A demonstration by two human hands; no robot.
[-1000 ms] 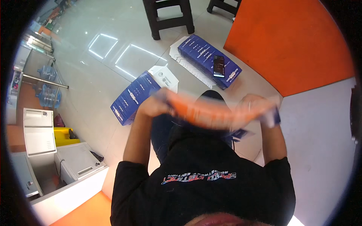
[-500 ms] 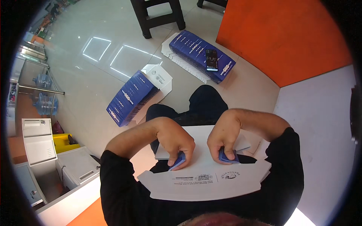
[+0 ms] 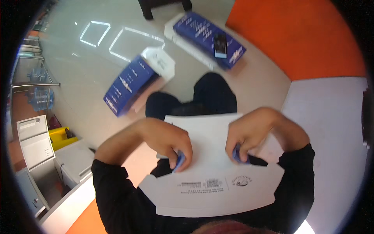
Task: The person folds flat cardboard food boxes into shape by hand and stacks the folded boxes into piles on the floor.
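Note:
A partly folded cardboard box (image 3: 206, 140), white on the face I see, lies across my lap with its wide end panel toward my body. Black printing and a square code mark that panel. My left hand (image 3: 167, 141) is closed round a blue side flap on the left edge, thumb and fingers pinching it. On the opposite edge my right hand (image 3: 249, 134) grips the matching blue flap, slightly smeared by motion. Both wrists bend inward over the board. My dark-clad knees (image 3: 214, 93) show beyond it.
On the floor ahead sit a blue box (image 3: 130, 85) with a white end flap and another blue box (image 3: 202, 35) carrying a phone (image 3: 220, 45). A dark stool (image 3: 165, 4) stands beyond. White cabinets (image 3: 72, 160) are at left, an orange and white wall (image 3: 323, 109) at right.
My hands have spread slightly apart with the box, and its printed end panel now shows wider and flatter. The floor boxes and stool sit higher in view as the head view tilted.

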